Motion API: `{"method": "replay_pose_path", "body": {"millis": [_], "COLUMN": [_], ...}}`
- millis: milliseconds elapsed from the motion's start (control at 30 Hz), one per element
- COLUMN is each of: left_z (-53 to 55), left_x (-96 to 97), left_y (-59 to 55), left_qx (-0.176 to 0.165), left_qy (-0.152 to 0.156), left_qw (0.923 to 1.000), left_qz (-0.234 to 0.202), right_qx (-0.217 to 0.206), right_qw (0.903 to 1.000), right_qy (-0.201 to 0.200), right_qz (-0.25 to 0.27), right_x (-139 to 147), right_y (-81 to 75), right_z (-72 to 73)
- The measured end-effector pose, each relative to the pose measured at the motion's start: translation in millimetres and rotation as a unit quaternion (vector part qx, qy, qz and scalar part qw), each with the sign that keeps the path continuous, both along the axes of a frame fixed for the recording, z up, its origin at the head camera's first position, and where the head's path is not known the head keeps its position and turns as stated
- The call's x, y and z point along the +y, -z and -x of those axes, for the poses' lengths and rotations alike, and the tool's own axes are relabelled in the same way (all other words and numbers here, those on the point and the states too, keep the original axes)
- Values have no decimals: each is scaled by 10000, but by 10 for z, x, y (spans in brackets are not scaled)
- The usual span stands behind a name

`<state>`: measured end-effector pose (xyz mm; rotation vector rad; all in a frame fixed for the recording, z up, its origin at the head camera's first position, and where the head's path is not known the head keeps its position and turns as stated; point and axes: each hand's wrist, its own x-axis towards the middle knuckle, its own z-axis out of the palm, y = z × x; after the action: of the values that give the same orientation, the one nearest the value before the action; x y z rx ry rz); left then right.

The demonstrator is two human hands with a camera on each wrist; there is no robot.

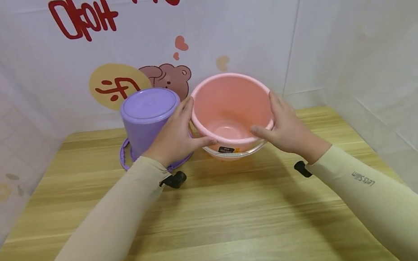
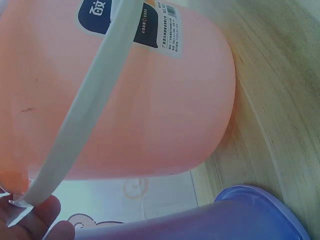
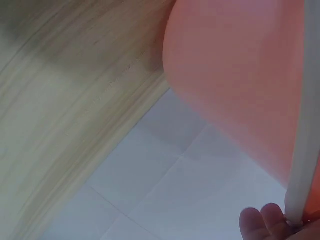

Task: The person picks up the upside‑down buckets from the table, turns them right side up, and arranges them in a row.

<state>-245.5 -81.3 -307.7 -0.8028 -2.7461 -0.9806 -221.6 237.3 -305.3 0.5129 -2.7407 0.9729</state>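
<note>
One pink bucket [image 1: 231, 104]; left of it, one purple bucket [image 1: 149, 117]. On the pink bucket's rim, two hands [image 1: 177, 135] [image 1: 287, 126]. Nearer than it, two sleeves [image 1: 105, 238] [image 1: 385, 194]; behind it, one printed bear [image 1: 171, 76], three printed hearts [image 1: 180, 43] [image 1: 176, 56] [image 1: 222, 63]; beneath, one tabletop [image 1: 224, 228].

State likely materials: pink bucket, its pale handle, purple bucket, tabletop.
Pink bucket: probably molded plastic, smooth with a soft sheen; seamless-looking wall, rounded rim.
Pale handle: likely plastic, smooth, satin; a plain curved band.
Purple bucket: probably plastic, semi-gloss; molded ring on its upturned base.
Tabletop: wood-grain look, low sheen; solid wood or laminate, can't tell.
</note>
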Motion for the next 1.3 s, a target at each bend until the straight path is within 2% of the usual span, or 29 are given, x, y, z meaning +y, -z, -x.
{"method": "replay_pose_path", "body": {"millis": [133, 367, 567, 967, 1300], "left_z": [4, 3, 23, 64, 80], "left_x": [6, 33, 61, 128, 193], "left_y": [-9, -25, -5, 3, 20], "left_qx": [-32, -110, -261, -521, -706], "left_qy": [-81, -234, -252, -363, -421], "left_qw": [10000, 9995, 9993, 9980, 9964], "left_qz": [29, 173, 81, 76, -194], "right_qx": [-30, -317, -396, 216, 258], "right_qw": [9998, 9977, 9969, 9985, 9973], "right_qy": [67, 361, 458, 471, 693], "right_qz": [-162, -484, -512, -178, -34], "right_x": [0, -36, -80, -150, -180], "right_y": [7, -5, -26, 54, 83], "right_z": [-25, -64, -66, 60, 64]}}
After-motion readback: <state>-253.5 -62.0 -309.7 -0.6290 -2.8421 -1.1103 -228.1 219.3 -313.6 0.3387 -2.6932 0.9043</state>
